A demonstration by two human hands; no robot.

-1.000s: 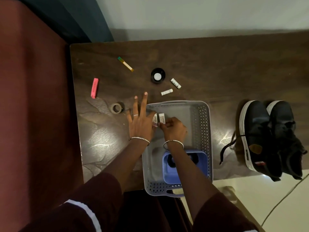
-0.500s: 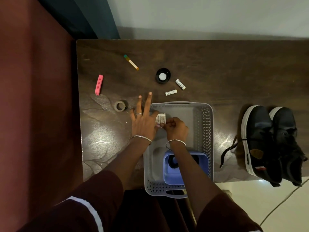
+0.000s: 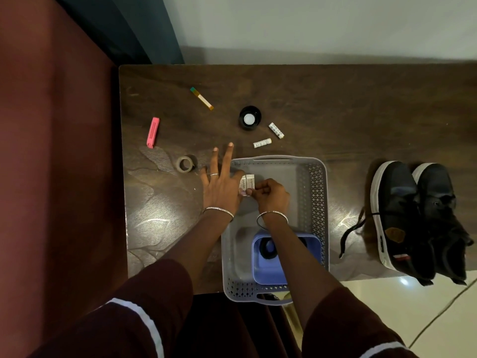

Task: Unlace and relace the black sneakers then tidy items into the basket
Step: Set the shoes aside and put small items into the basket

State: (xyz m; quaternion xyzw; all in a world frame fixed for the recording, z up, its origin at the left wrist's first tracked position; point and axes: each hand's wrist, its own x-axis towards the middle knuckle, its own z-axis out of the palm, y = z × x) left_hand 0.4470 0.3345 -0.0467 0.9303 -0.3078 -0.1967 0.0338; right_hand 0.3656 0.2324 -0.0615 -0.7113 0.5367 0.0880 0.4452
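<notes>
Pinching the left eraser [image 3: 243, 184], its other fingers splayed straight, a person's left hand [image 3: 222, 188] meets the curled right hand [image 3: 272, 196], which grips the right eraser [image 3: 250, 182], both over the far-left corner of the grey basket [image 3: 320, 202] at the near edge of the table [image 3: 335, 104]. Small, light and rubbery, the white blocks look unlikely to slip and are best taken by their long sides between thumb and forefinger. Beyond lie two batteries [image 3: 262, 143], a black cap [image 3: 249, 118], a tape roll [image 3: 184, 164] and a pink clip [image 3: 152, 132], with the black sneakers [image 3: 402, 218] at the table's right end, one lace trailing.
</notes>
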